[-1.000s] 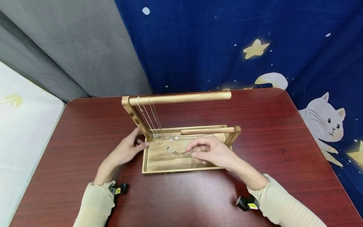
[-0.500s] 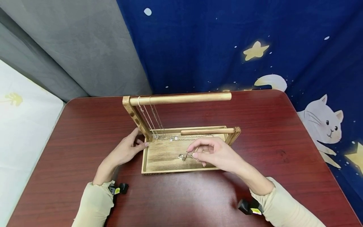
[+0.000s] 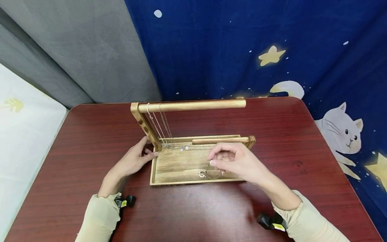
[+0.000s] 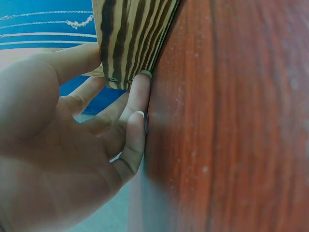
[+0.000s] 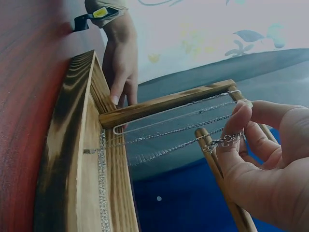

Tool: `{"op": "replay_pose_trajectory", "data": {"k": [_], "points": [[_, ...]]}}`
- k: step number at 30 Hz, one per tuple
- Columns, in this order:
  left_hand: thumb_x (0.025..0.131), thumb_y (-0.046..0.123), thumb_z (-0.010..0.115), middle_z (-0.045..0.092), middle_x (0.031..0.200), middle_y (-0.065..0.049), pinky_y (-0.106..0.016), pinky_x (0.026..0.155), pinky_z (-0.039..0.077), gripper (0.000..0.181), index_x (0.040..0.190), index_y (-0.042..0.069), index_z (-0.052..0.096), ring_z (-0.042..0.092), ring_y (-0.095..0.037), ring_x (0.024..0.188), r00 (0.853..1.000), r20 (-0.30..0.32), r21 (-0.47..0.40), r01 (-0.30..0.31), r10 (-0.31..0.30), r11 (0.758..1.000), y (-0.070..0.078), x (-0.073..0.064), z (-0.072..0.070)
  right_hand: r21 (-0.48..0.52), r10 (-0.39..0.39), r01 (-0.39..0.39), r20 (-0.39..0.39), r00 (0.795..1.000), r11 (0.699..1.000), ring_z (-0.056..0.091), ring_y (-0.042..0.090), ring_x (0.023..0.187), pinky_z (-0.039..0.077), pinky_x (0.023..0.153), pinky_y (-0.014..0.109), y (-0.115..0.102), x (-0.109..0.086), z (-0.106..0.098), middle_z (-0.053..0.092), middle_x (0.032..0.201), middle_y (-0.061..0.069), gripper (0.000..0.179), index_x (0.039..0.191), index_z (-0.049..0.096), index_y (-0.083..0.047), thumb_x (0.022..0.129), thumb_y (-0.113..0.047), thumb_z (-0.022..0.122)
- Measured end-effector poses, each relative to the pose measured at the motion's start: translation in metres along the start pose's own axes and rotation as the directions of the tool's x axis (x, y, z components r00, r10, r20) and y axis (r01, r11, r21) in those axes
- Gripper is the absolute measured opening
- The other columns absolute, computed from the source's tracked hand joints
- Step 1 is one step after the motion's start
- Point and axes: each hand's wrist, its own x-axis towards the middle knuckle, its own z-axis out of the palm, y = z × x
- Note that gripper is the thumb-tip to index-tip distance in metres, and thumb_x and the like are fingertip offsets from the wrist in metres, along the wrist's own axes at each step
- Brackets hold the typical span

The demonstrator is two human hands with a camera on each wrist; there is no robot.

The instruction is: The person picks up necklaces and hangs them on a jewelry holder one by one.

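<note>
A wooden jewelry stand has an upper bar, a lower bar and a shallow tray. My left hand grips the tray's left end, thumb at the near side of the post and fingers round the outer side of the striped wood. Over the tray's right half, my right hand pinches a silver chain between thumb and index finger. Its shiny lower part hangs low over the tray's front. Several necklaces hang at the left of the upper bar.
More silver chains lie along the back of the tray. The lower bar reaches leftward from the right post, behind my right hand. The red-brown table surrounds the stand; a blue curtain hangs behind it.
My right hand has moved a little right, and the chain's shiny end, first stretched out leftward over the tray, now hangs below the fingers. The left hand keeps its place.
</note>
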Motion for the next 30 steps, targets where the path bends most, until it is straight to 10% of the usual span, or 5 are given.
{"op": "replay_pose_trajectory", "data": {"k": [22, 30], "points": [[0.099, 0.023, 0.064, 0.067, 0.103, -0.01, -0.033, 0.071, 0.05, 0.042, 0.135, 0.013, 0.044, 0.065, -0.019, 0.09, 1.0, 0.013, 0.0, 0.012, -0.012, 1.0, 0.002, -0.001, -0.001, -0.006, -0.177, 0.178, 0.065, 0.982, 0.984, 0.07, 0.031, 0.083, 0.057, 0.073, 0.038, -0.04, -0.024, -0.036, 0.071, 0.107, 0.014, 0.027, 0.115, 0.069, -0.002, 0.092, 0.01, 0.062], [0.099, 0.022, 0.064, 0.067, 0.099, -0.009, -0.033, 0.071, 0.05, 0.041, 0.134, 0.012, 0.044, 0.065, -0.018, 0.089, 1.0, 0.015, -0.004, 0.012, -0.012, 1.0, 0.003, -0.001, -0.001, 0.04, -0.335, 0.333, 0.103, 0.937, 0.942, 0.07, 0.028, 0.09, 0.057, 0.074, 0.038, -0.049, -0.031, -0.051, 0.065, 0.119, 0.023, 0.027, 0.113, 0.064, 0.009, 0.092, 0.02, 0.053]]}}
